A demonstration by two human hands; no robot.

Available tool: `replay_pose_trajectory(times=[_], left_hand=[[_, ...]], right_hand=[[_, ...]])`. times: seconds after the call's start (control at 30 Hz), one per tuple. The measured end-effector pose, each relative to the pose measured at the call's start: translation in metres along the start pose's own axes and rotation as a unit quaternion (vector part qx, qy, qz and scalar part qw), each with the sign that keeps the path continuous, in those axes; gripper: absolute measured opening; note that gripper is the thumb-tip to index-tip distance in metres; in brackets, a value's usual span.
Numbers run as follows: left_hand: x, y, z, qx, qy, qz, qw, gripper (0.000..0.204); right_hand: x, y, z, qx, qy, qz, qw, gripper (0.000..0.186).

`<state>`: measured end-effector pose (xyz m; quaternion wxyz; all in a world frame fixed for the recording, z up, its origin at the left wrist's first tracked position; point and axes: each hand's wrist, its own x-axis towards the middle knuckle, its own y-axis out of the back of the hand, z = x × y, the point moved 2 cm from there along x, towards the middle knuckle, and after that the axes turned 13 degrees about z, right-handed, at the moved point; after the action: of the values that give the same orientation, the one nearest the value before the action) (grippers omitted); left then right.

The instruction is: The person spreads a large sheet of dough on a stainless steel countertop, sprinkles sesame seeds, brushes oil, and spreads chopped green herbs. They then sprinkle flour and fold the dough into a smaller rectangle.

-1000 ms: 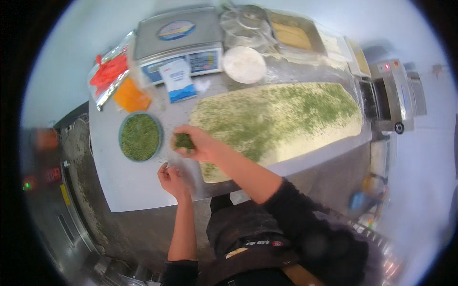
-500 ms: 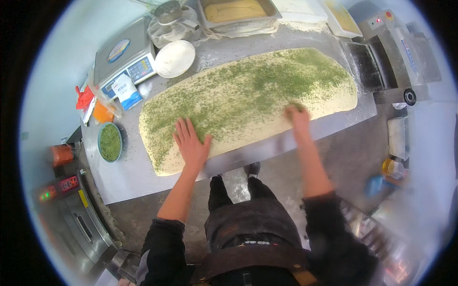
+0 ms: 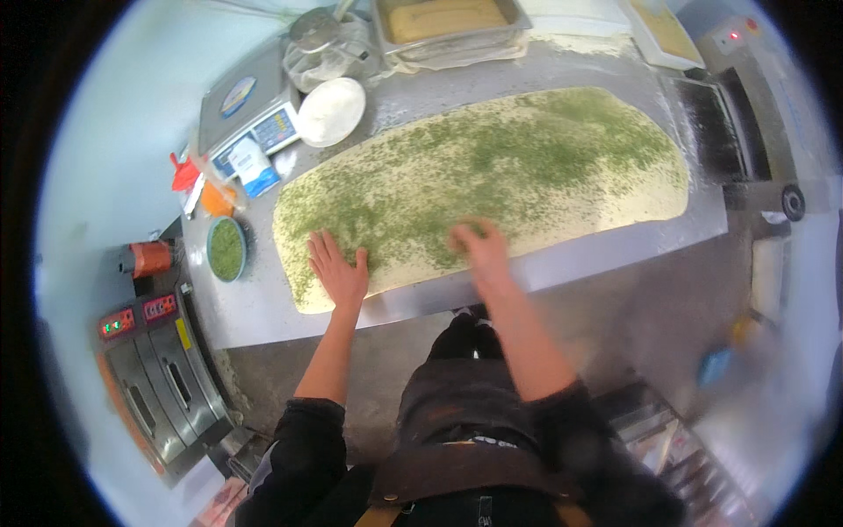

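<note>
Right now both hands lie palm-down on the near edge of a long sheet of dough (image 3: 492, 180), which stretches across the steel table (image 3: 606, 255) from about 8 o'clock to 2 o'clock and is strewn with chopped green herbs. The left hand (image 3: 337, 270) is flat with its fingers spread and grasping nothing; the right hand (image 3: 481, 250) is blurred, seemingly flat too, though I cannot tell exactly how its fingers are set. The dough looks soft, limp and apt to stretch or tear (a thin sheet seldom lifts cleanly), so it probably handles best by its thick pale near edge, with both hands well apart.

At 9 o'clock from the dough stands a green bowl of herbs (image 3: 226, 249), and just beyond it, toward 10 o'clock, an orange tub (image 3: 216, 199), a red packet (image 3: 184, 172) and a small blue-and-white packet (image 3: 256, 164) lying beside a scale (image 3: 250, 110) with a round blue label on its platform. A white plate (image 3: 331, 111) sits at 11 o'clock, a metal tray (image 3: 448, 22) at 12. Far left, an oven (image 3: 154, 373) shows red panels and a yellow sticker.
</note>
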<state>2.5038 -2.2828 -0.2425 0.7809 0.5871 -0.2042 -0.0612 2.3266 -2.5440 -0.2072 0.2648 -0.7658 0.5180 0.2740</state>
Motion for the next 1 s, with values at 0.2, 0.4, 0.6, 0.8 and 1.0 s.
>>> replay_pose_trajectory(times=[0.2,0.4,0.6,0.8,1.0], left_hand=[[-0.014,0.016,-0.072,0.012,0.096,0.032,0.995,0.093],[-0.011,0.023,-0.105,-0.041,0.087,0.022,0.995,0.084],[-0.018,0.016,-0.109,-0.216,0.138,0.096,0.962,0.074],[-0.011,-0.009,-0.051,-0.078,0.040,0.028,0.996,0.082],[-0.013,-0.047,0.114,0.030,-0.015,-0.030,0.999,0.094]], right_hand=[[-0.030,-0.106,0.088,-0.057,-0.052,-0.045,0.996,0.031],[-0.061,-0.146,0.101,-0.165,-0.019,-0.192,0.967,0.029],[-0.048,-0.152,0.101,-0.175,0.002,-0.150,0.973,0.030],[-0.019,-0.092,0.053,0.011,-0.139,-0.174,0.975,0.034],[0.122,0.195,-0.096,-0.127,0.279,0.115,0.945,0.032]])
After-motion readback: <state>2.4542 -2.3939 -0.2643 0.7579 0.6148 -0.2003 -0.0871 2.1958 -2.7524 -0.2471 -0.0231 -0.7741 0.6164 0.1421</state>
